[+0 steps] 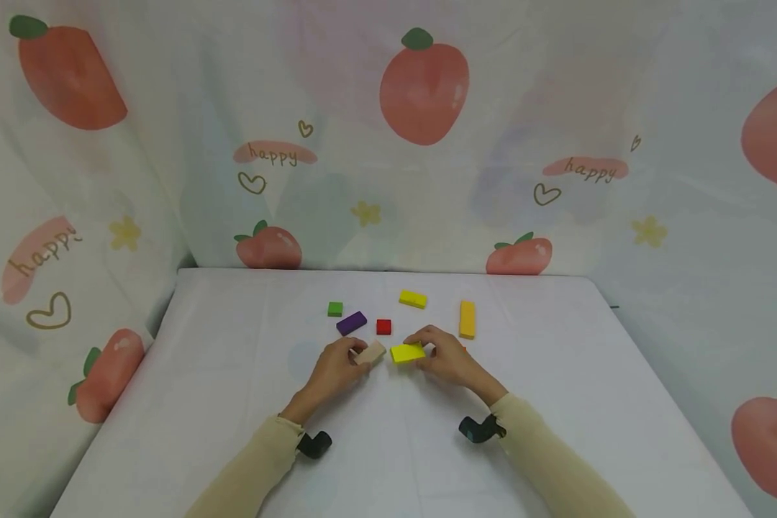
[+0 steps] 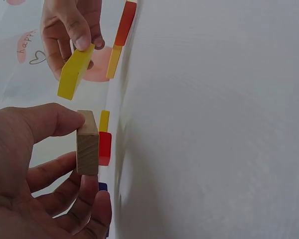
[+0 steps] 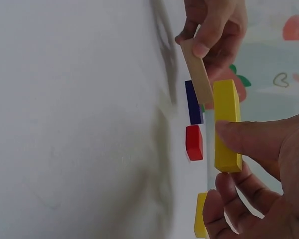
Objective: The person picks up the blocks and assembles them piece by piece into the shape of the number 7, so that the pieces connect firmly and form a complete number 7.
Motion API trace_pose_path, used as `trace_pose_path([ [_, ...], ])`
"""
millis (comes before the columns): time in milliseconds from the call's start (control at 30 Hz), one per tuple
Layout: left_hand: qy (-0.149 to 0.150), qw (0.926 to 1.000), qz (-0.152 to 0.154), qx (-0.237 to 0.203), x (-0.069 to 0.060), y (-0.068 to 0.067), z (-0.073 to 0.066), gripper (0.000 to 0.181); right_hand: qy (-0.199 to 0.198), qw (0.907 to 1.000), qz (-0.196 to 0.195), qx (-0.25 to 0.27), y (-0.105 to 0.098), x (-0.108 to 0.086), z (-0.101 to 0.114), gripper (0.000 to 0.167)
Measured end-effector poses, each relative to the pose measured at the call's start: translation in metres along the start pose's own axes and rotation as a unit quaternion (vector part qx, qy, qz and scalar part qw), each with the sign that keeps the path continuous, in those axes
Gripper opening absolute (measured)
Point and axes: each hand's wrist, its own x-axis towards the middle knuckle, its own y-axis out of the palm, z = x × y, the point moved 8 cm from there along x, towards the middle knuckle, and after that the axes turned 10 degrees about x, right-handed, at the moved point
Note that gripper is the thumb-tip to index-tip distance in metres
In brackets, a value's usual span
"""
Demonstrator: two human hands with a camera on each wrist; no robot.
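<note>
My left hand (image 1: pixel 335 367) pinches a plain wooden block (image 1: pixel 370 353) between thumb and fingers. In the left wrist view the end grain of that wooden block (image 2: pixel 87 149) faces the camera. Opposite it, my right hand (image 1: pixel 448 355) pinches a bright yellow block (image 1: pixel 407 353). The right wrist view shows the thumb lying across the yellow block (image 3: pixel 227 134). Both blocks are held above the table, their near ends close together with a small gap in the head view. Just beyond them lies a red block (image 1: pixel 384 327).
On the white table (image 1: pixel 233 403) behind the hands lie a purple block (image 1: pixel 352 324), a green block (image 1: pixel 335 309), a yellow block (image 1: pixel 413 299) and an orange-yellow block (image 1: pixel 467 319). An orange-red block (image 2: pixel 125 24) is mostly hidden behind the right hand in the head view.
</note>
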Motion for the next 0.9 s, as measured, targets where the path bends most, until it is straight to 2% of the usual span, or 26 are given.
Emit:
trace_pose_path([
  [200, 0.015, 0.9998, 0.002, 0.011, -0.002, 0.004, -0.006, 0.034, -0.001, 0.9996, 0.019, -0.019, -0.007, 0.007, -0.006, 0.032],
  [533, 0.008, 0.9997, 0.021, 0.005, -0.010, 0.008, -0.016, 0.033, -0.028, 0.9983, 0.048, -0.020, -0.014, 0.013, -0.005, 0.032],
  [700, 0.012, 0.9996, 0.022, 0.009, -0.011, 0.014, -0.017, 0.033, -0.020, 0.9977, 0.061, -0.024, -0.013, 0.021, -0.012, 0.032],
  [900, -0.004, 0.9998, 0.019, 0.008, -0.010, 0.021, -0.018, 0.033, -0.010, 0.9966, 0.072, -0.039, -0.015, 0.032, -0.019, 0.033],
])
